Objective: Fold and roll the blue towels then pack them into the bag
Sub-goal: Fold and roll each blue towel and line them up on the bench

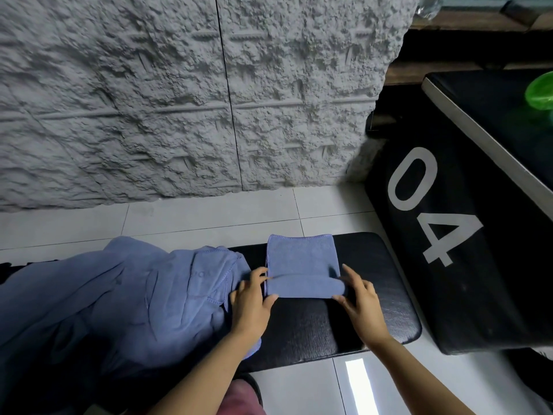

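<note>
1. Grey rough-textured wall (149,100) behind; white tiled floor (209,217) below it. Black padded bench (374,310) runs across the lower view.
2. Blue towel (302,259), folded to a narrow strip, lies on the right half of the bench. Its far end is flat and reaches the bench's far edge; its near end is turned into a short roll lying crosswise.
3. Left hand (250,304) grips the roll's left end, fingers on top, thumb at the near side.
4. Right hand (362,304) grips the roll's right end the same way. The hands are apart, with the roll spanning between them.
5. Pile of blue towels (119,295), loose and crumpled, covers the left part of the bench, just beside the left hand.
6. Black box (463,265) marked "04" stands on the floor past the bench's right end; green object (540,91) on top of it, cut off by the frame.
</note>
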The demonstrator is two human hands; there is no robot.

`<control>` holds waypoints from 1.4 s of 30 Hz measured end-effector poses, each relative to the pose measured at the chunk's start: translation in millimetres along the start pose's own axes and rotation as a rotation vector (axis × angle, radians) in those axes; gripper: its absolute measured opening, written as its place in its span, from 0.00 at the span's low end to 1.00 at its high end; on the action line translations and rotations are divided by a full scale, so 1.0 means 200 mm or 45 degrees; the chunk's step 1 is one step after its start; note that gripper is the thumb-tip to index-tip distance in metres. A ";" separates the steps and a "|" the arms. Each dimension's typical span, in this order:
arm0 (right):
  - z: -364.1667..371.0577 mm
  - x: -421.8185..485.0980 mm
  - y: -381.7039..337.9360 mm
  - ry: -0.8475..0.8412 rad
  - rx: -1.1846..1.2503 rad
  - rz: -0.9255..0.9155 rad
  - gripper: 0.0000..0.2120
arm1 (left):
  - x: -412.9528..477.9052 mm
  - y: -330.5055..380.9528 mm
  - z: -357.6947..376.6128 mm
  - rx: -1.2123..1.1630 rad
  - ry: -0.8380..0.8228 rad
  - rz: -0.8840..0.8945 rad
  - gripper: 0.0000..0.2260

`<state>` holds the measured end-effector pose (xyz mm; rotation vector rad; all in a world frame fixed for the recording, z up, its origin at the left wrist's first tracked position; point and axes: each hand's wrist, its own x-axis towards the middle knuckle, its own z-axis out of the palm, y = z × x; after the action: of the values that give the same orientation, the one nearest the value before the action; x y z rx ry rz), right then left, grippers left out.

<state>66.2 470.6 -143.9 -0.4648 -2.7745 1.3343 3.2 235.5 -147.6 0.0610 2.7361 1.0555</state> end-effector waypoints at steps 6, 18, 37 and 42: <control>-0.04 0.03 -0.02 -0.084 0.085 0.110 0.25 | 0.02 0.05 -0.06 0.077 -0.051 -0.112 0.15; 0.01 0.06 -0.08 0.208 -0.641 -0.401 0.01 | 0.05 0.10 -0.05 0.483 0.171 0.348 0.09; -0.06 0.03 -0.02 -0.161 -0.134 0.158 0.10 | 0.09 0.19 -0.16 0.389 -0.296 -0.024 0.16; -0.07 0.06 -0.06 -0.178 -0.145 0.320 0.18 | 0.14 0.24 -0.13 0.514 -0.397 -0.162 0.19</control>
<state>53.3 477.8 -126.5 -0.7776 -3.0008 1.3028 -30.7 257.1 -102.9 0.1017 2.5781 0.4083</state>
